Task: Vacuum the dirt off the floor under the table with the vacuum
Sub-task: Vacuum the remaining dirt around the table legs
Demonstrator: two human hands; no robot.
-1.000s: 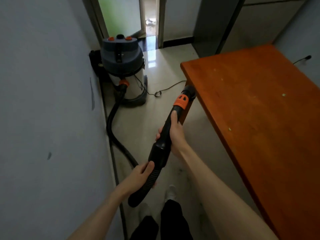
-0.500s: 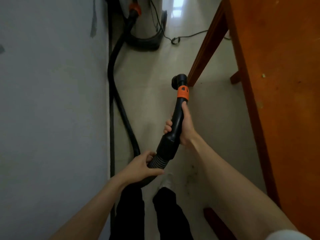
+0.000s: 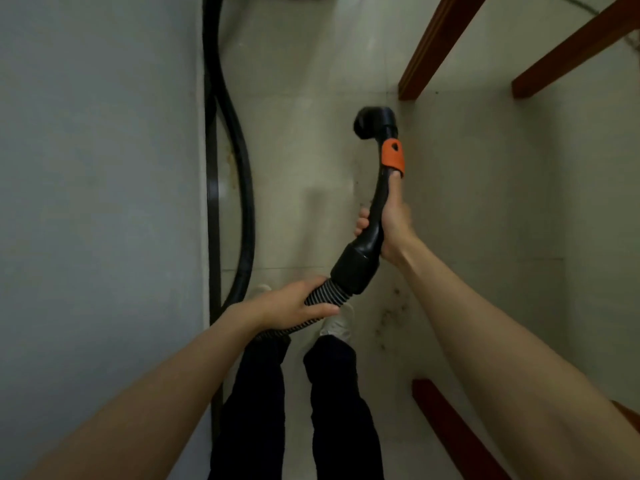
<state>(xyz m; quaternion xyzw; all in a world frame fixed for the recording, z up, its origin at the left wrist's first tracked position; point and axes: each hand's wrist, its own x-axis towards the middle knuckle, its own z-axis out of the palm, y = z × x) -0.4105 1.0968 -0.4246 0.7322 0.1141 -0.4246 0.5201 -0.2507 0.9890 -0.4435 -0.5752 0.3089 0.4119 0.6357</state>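
**Both hands on vacuum wand, nozzle near table leg**

I see the right hand [image 3: 391, 225] wrapped round the black vacuum handle [image 3: 375, 216], thumb laid up along it toward the orange collar [image 3: 393, 158], arm stretched forward. Left hand [image 3: 294, 303] grips the ribbed hose [image 3: 323, 294] just behind the cuff, fingers curled over it. Nozzle opening [image 3: 372, 123] sits at the far end of the curved wand, just beside the foot of a wooden table leg [image 3: 436, 46]; can't tell if it touches the floor. Dirt specks [image 3: 394, 311] lie on the tile floor [image 3: 311, 133] right of my shoe [image 3: 337, 322], under the right forearm. Second table leg [image 3: 575, 46] farther right, another leg [image 3: 453, 427] near bottom. Wall [image 3: 97, 168] close on the left, with hose slack running along its base. Open tile lies between the legs and right of the wand.
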